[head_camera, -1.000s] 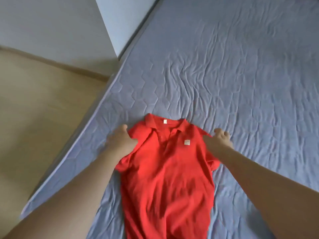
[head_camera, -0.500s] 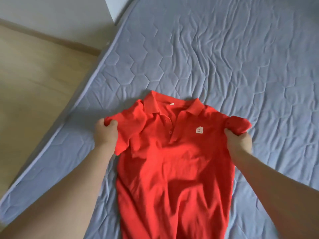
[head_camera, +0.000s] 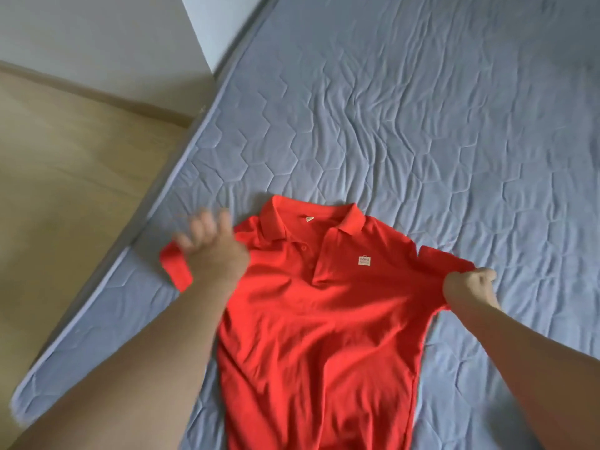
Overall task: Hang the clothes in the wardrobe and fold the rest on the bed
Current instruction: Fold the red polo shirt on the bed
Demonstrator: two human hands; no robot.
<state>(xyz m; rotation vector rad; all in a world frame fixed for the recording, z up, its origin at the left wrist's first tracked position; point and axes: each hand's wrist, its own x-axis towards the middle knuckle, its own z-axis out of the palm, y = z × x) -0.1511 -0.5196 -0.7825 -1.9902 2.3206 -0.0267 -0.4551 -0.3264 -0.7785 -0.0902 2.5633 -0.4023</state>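
Note:
A red polo shirt [head_camera: 324, 319] lies face up on the grey-blue quilted bed [head_camera: 422, 125], collar toward the far side, with a small white logo on the chest. My left hand [head_camera: 211, 251] is blurred over the shirt's left shoulder, fingers spread and lifted, and the left sleeve end [head_camera: 175, 267] sticks out past it toward the bed edge. My right hand [head_camera: 469, 284] grips the end of the right sleeve in a fist and holds it stretched out sideways. The shirt's hem runs out of the bottom of the view.
The bed's left edge runs diagonally beside a wooden floor [head_camera: 65, 173]. A white wall [head_camera: 97, 37] and a pale panel corner [head_camera: 220, 24] stand at the upper left. Wrinkled bed surface extends far and right of the shirt.
The sleeves have been pulled further apart and the shirt lies flatter. My left hand has loosened from its fist on the left sleeve, fingers now spread. My right hand still grips the right sleeve.

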